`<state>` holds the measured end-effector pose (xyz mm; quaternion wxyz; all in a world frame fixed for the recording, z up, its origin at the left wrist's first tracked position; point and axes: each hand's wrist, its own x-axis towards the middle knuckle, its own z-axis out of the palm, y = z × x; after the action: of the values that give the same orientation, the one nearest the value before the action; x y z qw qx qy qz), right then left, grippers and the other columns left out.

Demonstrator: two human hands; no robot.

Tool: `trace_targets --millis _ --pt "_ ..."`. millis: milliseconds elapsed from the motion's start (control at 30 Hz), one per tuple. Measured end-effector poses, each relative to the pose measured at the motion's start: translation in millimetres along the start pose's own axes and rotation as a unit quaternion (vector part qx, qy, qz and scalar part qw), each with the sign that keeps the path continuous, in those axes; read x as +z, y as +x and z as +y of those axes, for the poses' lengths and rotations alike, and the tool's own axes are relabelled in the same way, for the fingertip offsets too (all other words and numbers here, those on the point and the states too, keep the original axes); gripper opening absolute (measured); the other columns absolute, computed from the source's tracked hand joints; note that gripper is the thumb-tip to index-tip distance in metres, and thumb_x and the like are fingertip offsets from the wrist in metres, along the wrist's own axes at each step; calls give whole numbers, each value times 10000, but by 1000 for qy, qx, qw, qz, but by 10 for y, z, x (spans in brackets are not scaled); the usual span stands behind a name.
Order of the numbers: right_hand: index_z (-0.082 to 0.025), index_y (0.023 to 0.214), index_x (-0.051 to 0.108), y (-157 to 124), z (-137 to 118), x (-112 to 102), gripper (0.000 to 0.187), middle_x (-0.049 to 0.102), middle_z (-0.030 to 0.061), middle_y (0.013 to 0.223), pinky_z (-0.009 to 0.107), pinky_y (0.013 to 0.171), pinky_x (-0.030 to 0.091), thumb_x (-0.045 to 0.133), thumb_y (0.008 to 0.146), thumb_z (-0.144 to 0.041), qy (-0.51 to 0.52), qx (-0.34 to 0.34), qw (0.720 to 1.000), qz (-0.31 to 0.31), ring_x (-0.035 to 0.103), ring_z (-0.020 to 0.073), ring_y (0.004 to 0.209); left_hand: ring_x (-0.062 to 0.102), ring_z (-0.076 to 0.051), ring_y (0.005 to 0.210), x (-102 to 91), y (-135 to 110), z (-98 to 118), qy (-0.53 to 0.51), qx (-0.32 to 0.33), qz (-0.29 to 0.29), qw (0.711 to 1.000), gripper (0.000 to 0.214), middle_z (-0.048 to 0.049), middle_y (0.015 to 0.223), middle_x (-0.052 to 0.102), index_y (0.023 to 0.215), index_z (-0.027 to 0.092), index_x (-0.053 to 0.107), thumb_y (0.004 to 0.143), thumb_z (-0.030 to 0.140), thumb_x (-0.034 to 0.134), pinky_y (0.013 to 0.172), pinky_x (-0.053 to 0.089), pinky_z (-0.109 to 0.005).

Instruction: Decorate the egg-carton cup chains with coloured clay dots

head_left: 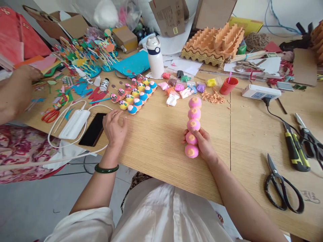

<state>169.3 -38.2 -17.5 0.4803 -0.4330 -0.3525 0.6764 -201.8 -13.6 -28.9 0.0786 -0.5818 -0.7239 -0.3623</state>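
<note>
Pink strip (pixel 194 113) across right hand (pixel 205 143)

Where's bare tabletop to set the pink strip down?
Bare: between the left hand and pink strip, and between the right hand and black-handled scissors. Crowded: the left, around the phone and white device, and beyond the strip, with coloured packets and egg trays.

Egg-carton strip (pixel 193 125): pink cups, pale-orange patches on top. Left of strip: painted egg-carton cups (pixel 129 98) in pink, yellow and blue, the blue ones capped pale pink; phone (pixel 92 129) black, power bank (pixel 74 124) white. Far left of strip: floral fabric (pixel 22 151), pink/red blooms on pale ground. Beyond strip, to its left: tumbler (pixel 155 62) white, navy band. Right of strip: cup (pixel 228 86) red, utility knife (pixel 294 148) black/yellow-green. Under strip: tabletop (pixel 156 141) tan woodgrain.
</note>
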Motion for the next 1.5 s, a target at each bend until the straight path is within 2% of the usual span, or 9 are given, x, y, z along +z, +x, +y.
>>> trace_targets --millis 100,233,367,433,567,700,1067,1367,1500 --pt "-240 878 738 0 -4 3 392 769 40 913 374 644 616 878 840 -604 14 -2 1000 4 712 192 678 678 -356 1369 -73 -79 137 -64 33 -3 997 310 -160 1399 747 1234 219 799 984 319 644 1243 501 -565" --pt "-220 913 762 -21 -7 14 377 777 40 938 367 665 637 888 827 -565 41 0 999 -26 720 189 708 750 -290 1239 86 -181 825 -274 23 -122 954 370 -137 1275 807 1178 181 810 978 465 681 1182 563 -480" --pt "-217 953 764 -60 -14 4 368 783 36 935 362 679 649 868 846 -554 57 -7 996 -64 738 195 742 765 -253 1207 360 -266 1686 -525 -162 -333 766 693 -156 1360 775 1347 146 713 882 651 804 1078 610 -384" --pt "-231 999 762 -66 -25 -27 372 804 49 968 377 698 655 839 873 -573 35 -3 996 -83 756 217 791 769 -187 959 469 -277 2006 -584 -190 -412 673 628 -110 1190 805 1222 156 731 873 672 810 887 628 -309" --pt "-257 954 757 -6 -58 -148 476 816 54 943 418 818 669 789 878 -726 -56 -12 998 -27 780 257 894 652 -142 690 623 -261 2301 -610 -226 -438 620 511 -19 846 744 1012 173 729 791 596 911 643 515 -269" --pt "-263 816 714 73 -87 -260 594 776 51 841 417 743 678 797 778 -850 -61 -33 995 74 765 251 824 690 -174 865 690 -313 2309 -632 -229 -413 615 471 -29 925 755 1002 184 760 792 570 928 800 552 -296" --pt "-257 990 728 1 -87 -180 530 781 3 864 331 645 666 929 763 -692 -95 -27 994 54 697 154 682 555 -176 761 774 -518 2185 -624 -284 -381 621 527 -11 774 573 759 229 620 867 699 833 743 494 -324" --pt "-278 1118 702 -65 -36 -185 499 672 -30 673 342 512 572 790 887 -712 -183 -31 975 124 641 188 569 514 -167 649 649 -421 2123 -391 -98 -424 811 568 2 630 584 673 216 599 955 703 678 652 343 -319" --pt "-281 1201 675 -88 -34 -186 555 728 -13 747 358 539 609 825 859 -692 -193 -25 974 112 695 200 592 616 -216 705 686 -416 2042 -219 2 -374 901 548 -54 741 703 730 227 640 1015 694 619 651 339 -333"
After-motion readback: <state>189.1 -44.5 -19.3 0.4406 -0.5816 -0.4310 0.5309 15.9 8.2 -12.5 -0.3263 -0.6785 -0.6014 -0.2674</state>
